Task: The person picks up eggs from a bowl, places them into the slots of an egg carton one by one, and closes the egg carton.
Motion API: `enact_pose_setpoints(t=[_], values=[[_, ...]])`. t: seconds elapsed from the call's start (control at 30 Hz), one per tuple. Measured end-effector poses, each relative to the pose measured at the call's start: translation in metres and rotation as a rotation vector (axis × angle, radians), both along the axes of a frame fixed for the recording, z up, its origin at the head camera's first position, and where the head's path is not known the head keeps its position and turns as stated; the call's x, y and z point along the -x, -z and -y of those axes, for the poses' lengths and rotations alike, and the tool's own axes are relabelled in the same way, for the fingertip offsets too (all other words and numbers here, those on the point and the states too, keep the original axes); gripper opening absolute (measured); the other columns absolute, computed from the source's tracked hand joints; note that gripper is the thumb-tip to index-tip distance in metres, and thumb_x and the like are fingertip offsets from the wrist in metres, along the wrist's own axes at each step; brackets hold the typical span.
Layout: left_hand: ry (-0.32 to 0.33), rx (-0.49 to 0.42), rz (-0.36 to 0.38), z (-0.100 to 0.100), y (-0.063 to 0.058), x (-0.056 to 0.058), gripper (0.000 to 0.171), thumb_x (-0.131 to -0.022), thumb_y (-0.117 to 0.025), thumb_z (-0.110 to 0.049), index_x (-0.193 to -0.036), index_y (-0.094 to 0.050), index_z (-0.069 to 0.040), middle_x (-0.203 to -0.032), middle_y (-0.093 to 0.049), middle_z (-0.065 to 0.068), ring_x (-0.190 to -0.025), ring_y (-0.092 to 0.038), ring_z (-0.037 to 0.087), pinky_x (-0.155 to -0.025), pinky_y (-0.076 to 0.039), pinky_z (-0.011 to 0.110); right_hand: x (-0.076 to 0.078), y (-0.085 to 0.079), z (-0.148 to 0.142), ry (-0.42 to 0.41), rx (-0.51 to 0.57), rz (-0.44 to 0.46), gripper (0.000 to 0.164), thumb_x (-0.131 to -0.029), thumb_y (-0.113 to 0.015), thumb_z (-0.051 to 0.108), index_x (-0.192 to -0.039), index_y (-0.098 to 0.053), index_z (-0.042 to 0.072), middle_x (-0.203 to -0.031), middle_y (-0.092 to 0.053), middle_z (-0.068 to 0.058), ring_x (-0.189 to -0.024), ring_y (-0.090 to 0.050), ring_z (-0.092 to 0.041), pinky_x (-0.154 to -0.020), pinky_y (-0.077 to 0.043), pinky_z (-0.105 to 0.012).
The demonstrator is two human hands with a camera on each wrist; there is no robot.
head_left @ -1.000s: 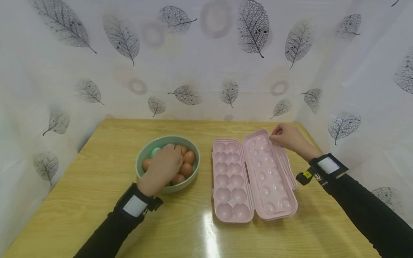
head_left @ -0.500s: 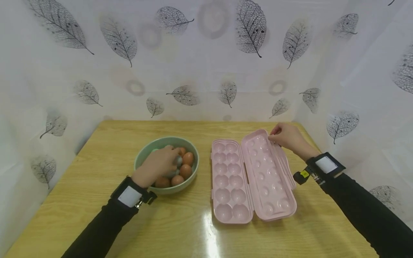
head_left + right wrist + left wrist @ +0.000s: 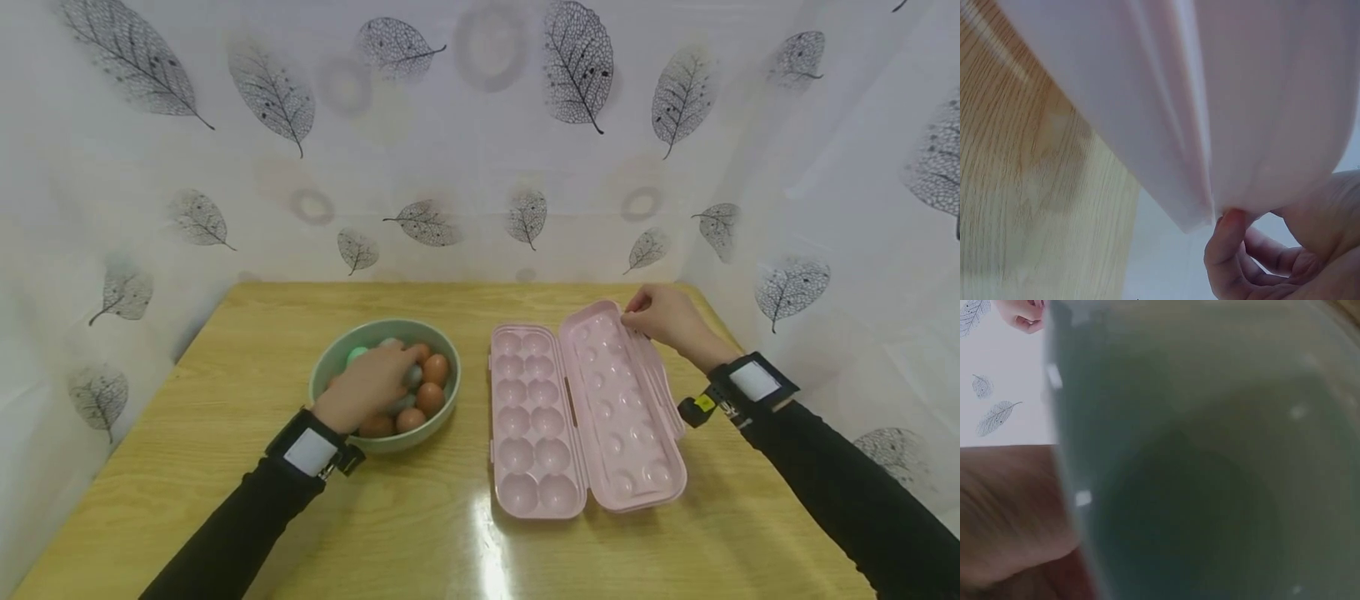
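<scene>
A green bowl [image 3: 331,340] holds brown eggs [image 3: 431,399], a bright green egg [image 3: 356,355] and pale grey ones. My left hand [image 3: 367,379] reaches over its near left rim, fingers down among the eggs beside a pale grey egg [image 3: 413,377]; I cannot tell whether they hold one. In the left wrist view the bowl's wall [image 3: 1210,456] hides the fingertips. Right of the bowl lies a pink egg carton [image 3: 532,417], opened out, its cups bare. Its lid [image 3: 611,408] leans to the right, and my right hand [image 3: 667,321] pinches the far right corner between thumb and finger.
Everything stands on a light wooden table [image 3: 427,533]. A white curtain [image 3: 465,150] printed with grey leaves hangs behind and along both sides. Wood grain shows between bowl and carton.
My left hand has drawn slightly back and left in the bowl, uncovering a pale grey egg and brown eggs near the front. The right hand keeps its pinch on the lid.
</scene>
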State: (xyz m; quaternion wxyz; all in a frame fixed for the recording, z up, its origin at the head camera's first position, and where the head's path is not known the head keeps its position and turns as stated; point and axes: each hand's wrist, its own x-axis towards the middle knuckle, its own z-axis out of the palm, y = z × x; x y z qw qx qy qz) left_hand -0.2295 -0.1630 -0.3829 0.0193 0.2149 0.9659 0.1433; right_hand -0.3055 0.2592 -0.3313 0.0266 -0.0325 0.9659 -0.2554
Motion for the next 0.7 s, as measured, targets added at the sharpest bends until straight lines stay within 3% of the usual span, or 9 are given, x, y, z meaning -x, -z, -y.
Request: enact_pose_setpoints(t=[0.3, 0.5, 0.7], values=[[0.006, 0.021, 0.040, -0.0009, -0.0040, 0.0071, 0.038, -0.083, -0.066, -0.002, -0.118, -0.062, -0.017, -0.099, -0.060, 0.004, -0.093, -0.058, 0.021, -0.080, -0.051, 0.037, 0.0022, 0.0016, 0.0004, 0.003, 0.002, -0.014, 0.028, -0.092, -0.064, 0.022, -0.106, -0.061, -0.002, -0.101, -0.065, -0.020, -0.084, -0.062, -0.027, -0.064, -0.051, -0.027], [-0.040, -0.005, 0.079, -0.0002, -0.0037, 0.0099, 0.019, -0.084, -0.061, -0.002, -0.099, -0.064, -0.014, -0.098, -0.058, 0.007, -0.083, -0.054, 0.021, -0.073, -0.047, 0.033, 0.0030, 0.0016, 0.0026, -0.005, -0.023, -0.050, 0.026, -0.091, -0.066, 0.021, -0.103, -0.063, -0.002, -0.099, -0.066, -0.021, -0.083, -0.062, -0.028, -0.063, -0.049, -0.027], [-0.028, -0.034, 0.050, 0.0003, -0.0027, 0.0098, 0.007, -0.089, -0.058, -0.007, -0.093, -0.064, -0.009, -0.091, -0.059, 0.006, -0.077, -0.054, 0.020, -0.071, -0.048, 0.033, 0.0027, 0.0019, 0.0001, -0.008, -0.031, -0.051, 0.027, -0.091, -0.066, 0.022, -0.103, -0.063, -0.002, -0.099, -0.066, -0.020, -0.084, -0.062, -0.028, -0.063, -0.048, -0.027]])
